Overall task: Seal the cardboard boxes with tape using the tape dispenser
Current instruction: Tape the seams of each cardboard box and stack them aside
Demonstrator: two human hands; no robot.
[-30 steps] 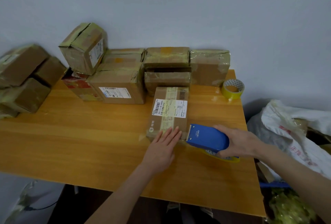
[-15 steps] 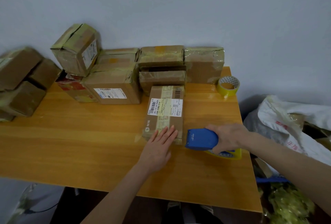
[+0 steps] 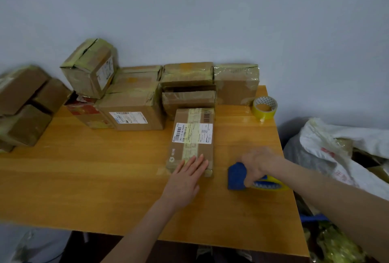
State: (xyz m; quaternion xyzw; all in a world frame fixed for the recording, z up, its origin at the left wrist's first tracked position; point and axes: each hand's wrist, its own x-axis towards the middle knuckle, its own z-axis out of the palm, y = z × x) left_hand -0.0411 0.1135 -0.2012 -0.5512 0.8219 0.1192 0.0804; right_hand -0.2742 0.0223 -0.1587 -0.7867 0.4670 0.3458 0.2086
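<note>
Presses the near end of the small box (image 3: 192,136) with the left hand (image 3: 185,178), fingers (image 3: 197,160) straight. Grips the blue tape dispenser (image 3: 236,176) in the right hand (image 3: 259,164), on the table (image 3: 84,178) just beside the box. Looks light, stiff, slippery where taped; best held flat on top.

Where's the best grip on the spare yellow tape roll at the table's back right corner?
Probably pinch the near wall of the yellow tape roll, across the open core and the outer face, coming from above and in front. Its core faces up towards the camera, and a taped box crowds its left.
</note>
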